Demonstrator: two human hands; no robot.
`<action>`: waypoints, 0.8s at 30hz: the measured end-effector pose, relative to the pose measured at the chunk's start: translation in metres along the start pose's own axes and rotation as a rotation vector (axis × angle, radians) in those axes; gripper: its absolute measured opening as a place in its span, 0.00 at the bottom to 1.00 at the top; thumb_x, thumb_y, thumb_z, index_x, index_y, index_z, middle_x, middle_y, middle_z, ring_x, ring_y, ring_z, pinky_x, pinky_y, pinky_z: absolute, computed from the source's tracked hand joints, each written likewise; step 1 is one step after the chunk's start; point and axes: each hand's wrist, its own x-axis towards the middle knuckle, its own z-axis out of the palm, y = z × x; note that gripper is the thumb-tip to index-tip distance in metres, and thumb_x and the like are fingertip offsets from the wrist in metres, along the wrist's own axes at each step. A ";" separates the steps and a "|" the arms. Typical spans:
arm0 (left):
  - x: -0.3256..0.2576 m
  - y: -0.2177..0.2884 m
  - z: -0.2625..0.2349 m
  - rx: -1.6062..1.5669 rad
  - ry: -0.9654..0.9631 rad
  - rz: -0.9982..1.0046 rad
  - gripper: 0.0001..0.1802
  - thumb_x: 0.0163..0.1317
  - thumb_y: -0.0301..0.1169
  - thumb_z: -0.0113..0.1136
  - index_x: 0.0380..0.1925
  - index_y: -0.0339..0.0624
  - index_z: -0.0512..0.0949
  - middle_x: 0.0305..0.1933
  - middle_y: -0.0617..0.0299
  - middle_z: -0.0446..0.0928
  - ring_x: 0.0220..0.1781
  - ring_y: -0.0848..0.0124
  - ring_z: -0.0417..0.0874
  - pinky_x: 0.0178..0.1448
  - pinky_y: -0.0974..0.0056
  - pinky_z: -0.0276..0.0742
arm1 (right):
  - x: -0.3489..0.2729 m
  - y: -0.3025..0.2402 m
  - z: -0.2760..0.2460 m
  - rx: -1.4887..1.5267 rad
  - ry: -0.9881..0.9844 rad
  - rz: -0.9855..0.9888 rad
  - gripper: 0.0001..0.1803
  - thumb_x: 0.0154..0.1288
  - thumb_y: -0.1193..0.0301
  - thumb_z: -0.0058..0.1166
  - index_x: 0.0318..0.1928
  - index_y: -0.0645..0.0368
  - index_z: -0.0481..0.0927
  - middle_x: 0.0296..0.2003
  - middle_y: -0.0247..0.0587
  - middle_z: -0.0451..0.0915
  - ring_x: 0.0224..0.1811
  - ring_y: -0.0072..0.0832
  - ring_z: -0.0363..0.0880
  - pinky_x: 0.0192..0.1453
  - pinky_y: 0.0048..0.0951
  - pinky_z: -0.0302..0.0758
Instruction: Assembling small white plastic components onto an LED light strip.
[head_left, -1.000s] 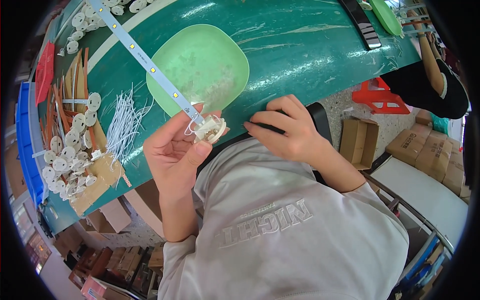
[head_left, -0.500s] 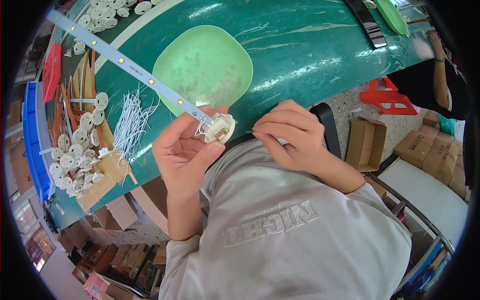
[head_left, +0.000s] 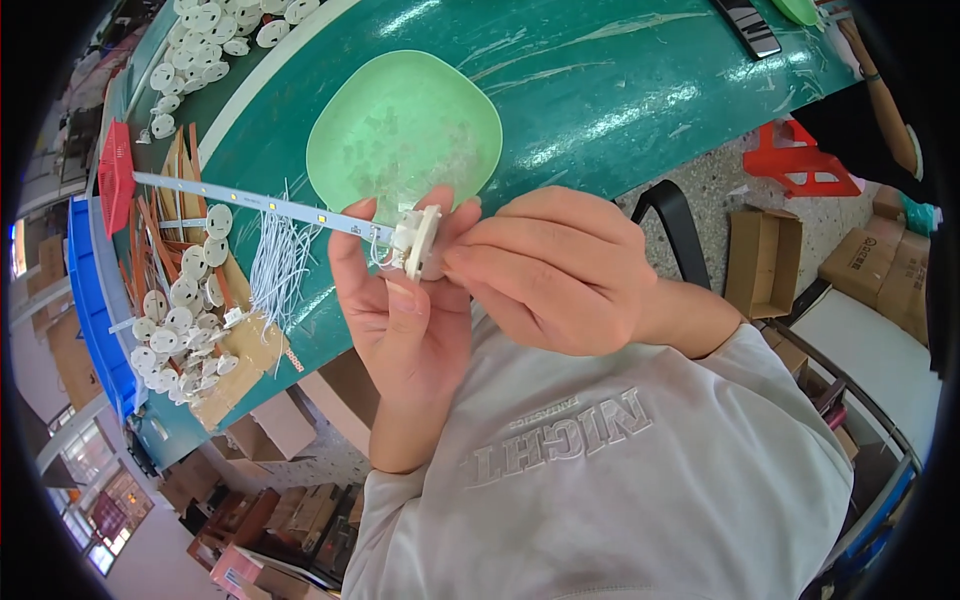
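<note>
My left hand (head_left: 405, 335) is closed round a white round end cap (head_left: 424, 240), from which a narrow LED strip (head_left: 272, 206) with yellow chips runs off to the left. A short white wire loops beside the joint. My right hand (head_left: 560, 270) is pinched together against the cap's outer face. Whatever its fingertips hold, if anything, is too small and hidden to make out. Just beyond my hands lies a light green bowl (head_left: 340, 95) with small clear pieces (head_left: 420, 185) in it.
Left of the bowl, a bundle of white wires (head_left: 272, 275) lies beside strips with white round caps (head_left: 170, 345) on cardboard. More caps (head_left: 205, 45) are heaped at the far left, near a red basket (head_left: 115, 175) and blue tray (head_left: 100, 310). A co-worker's arm (head_left: 880, 110) is at far right.
My right hand has come left and up to the end cap. The cap has been turned edge-on, and the strip's far end has swung down to the left. The view has shifted slightly.
</note>
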 end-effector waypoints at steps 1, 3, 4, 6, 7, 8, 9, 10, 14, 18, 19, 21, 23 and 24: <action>0.000 0.000 0.002 -0.008 0.006 0.004 0.36 0.67 0.34 0.60 0.70 0.44 0.54 0.66 0.35 0.67 0.66 0.44 0.72 0.65 0.49 0.74 | 0.000 0.001 -0.001 -0.001 0.003 0.005 0.12 0.45 0.83 0.67 0.35 0.66 0.84 0.30 0.42 0.83 0.26 0.33 0.80 0.26 0.26 0.77; -0.001 -0.002 0.005 -0.015 0.014 0.004 0.36 0.68 0.34 0.59 0.71 0.45 0.53 0.66 0.35 0.67 0.66 0.44 0.72 0.64 0.49 0.75 | 0.000 0.002 -0.003 -0.009 0.011 0.015 0.13 0.44 0.82 0.67 0.35 0.66 0.84 0.31 0.42 0.83 0.26 0.33 0.79 0.25 0.26 0.77; 0.000 -0.003 0.005 -0.051 0.007 -0.004 0.36 0.69 0.34 0.58 0.71 0.46 0.51 0.67 0.35 0.66 0.67 0.45 0.72 0.65 0.49 0.74 | 0.000 0.002 -0.004 -0.014 0.013 0.020 0.13 0.44 0.82 0.67 0.35 0.66 0.84 0.31 0.42 0.83 0.26 0.33 0.79 0.25 0.26 0.77; 0.001 -0.006 0.005 -0.088 -0.003 -0.018 0.37 0.69 0.34 0.57 0.72 0.46 0.50 0.67 0.36 0.65 0.67 0.46 0.71 0.65 0.50 0.74 | -0.001 0.003 -0.006 -0.037 0.006 0.022 0.13 0.43 0.83 0.67 0.34 0.66 0.84 0.31 0.42 0.83 0.26 0.33 0.79 0.26 0.25 0.77; 0.002 -0.006 0.005 -0.082 -0.011 -0.015 0.37 0.70 0.34 0.57 0.72 0.44 0.50 0.68 0.38 0.65 0.68 0.47 0.70 0.67 0.50 0.73 | -0.001 0.004 -0.005 -0.039 0.009 0.024 0.13 0.43 0.83 0.67 0.34 0.66 0.84 0.31 0.42 0.83 0.26 0.33 0.79 0.26 0.25 0.77; 0.003 -0.006 0.005 -0.076 -0.019 -0.012 0.37 0.70 0.34 0.56 0.72 0.42 0.50 0.69 0.39 0.65 0.69 0.49 0.69 0.68 0.51 0.71 | -0.001 0.005 -0.004 -0.049 0.024 0.005 0.13 0.43 0.82 0.66 0.34 0.66 0.84 0.31 0.42 0.82 0.26 0.33 0.79 0.26 0.25 0.77; 0.002 -0.007 0.007 -0.075 -0.020 -0.016 0.37 0.70 0.34 0.56 0.72 0.42 0.50 0.69 0.39 0.65 0.69 0.49 0.69 0.68 0.51 0.71 | -0.001 0.006 -0.003 -0.060 0.039 -0.014 0.13 0.43 0.82 0.66 0.34 0.67 0.83 0.31 0.42 0.82 0.26 0.33 0.79 0.26 0.25 0.77; 0.001 -0.010 0.007 -0.044 -0.003 -0.011 0.35 0.70 0.34 0.56 0.72 0.39 0.52 0.69 0.41 0.65 0.70 0.50 0.68 0.69 0.51 0.70 | -0.001 0.006 -0.003 -0.062 0.040 -0.012 0.13 0.43 0.82 0.66 0.34 0.67 0.83 0.31 0.42 0.82 0.26 0.33 0.79 0.26 0.25 0.77; 0.001 -0.016 0.008 0.112 0.035 0.066 0.30 0.72 0.33 0.53 0.68 0.31 0.59 0.69 0.44 0.66 0.72 0.51 0.66 0.73 0.50 0.65 | 0.003 -0.005 -0.004 -0.140 -0.082 0.002 0.12 0.46 0.80 0.63 0.34 0.69 0.83 0.31 0.45 0.82 0.26 0.33 0.79 0.26 0.25 0.77; 0.001 -0.012 0.006 0.045 0.066 0.056 0.29 0.72 0.33 0.52 0.67 0.30 0.60 0.68 0.43 0.66 0.71 0.49 0.66 0.73 0.50 0.64 | 0.006 -0.012 0.000 -0.144 -0.095 0.052 0.16 0.39 0.76 0.62 0.34 0.70 0.82 0.32 0.47 0.82 0.26 0.33 0.79 0.26 0.25 0.78; 0.002 -0.010 0.004 -0.020 0.059 0.036 0.30 0.72 0.34 0.53 0.67 0.30 0.60 0.68 0.43 0.66 0.71 0.49 0.67 0.73 0.50 0.65 | 0.006 -0.011 0.000 -0.141 -0.092 0.051 0.16 0.39 0.76 0.62 0.34 0.70 0.82 0.32 0.47 0.82 0.26 0.33 0.79 0.26 0.25 0.78; 0.004 -0.005 0.001 -0.081 0.052 0.020 0.30 0.71 0.35 0.54 0.67 0.29 0.59 0.68 0.42 0.66 0.71 0.48 0.67 0.73 0.50 0.65 | 0.007 -0.007 0.000 -0.108 -0.089 0.006 0.19 0.34 0.75 0.60 0.33 0.70 0.82 0.31 0.47 0.82 0.26 0.33 0.79 0.26 0.25 0.77; 0.002 -0.002 -0.004 -0.131 0.061 -0.062 0.32 0.70 0.37 0.56 0.67 0.29 0.60 0.68 0.41 0.66 0.70 0.47 0.67 0.72 0.49 0.66 | 0.010 -0.003 -0.003 -0.058 -0.108 0.000 0.18 0.34 0.75 0.60 0.32 0.70 0.82 0.31 0.46 0.82 0.26 0.33 0.79 0.26 0.25 0.77; 0.002 -0.001 -0.006 -0.130 0.063 -0.059 0.32 0.70 0.37 0.56 0.67 0.29 0.60 0.68 0.41 0.66 0.70 0.47 0.67 0.72 0.49 0.66 | 0.011 -0.002 -0.005 -0.012 -0.129 -0.005 0.18 0.34 0.75 0.61 0.32 0.70 0.82 0.31 0.46 0.82 0.26 0.33 0.78 0.26 0.25 0.77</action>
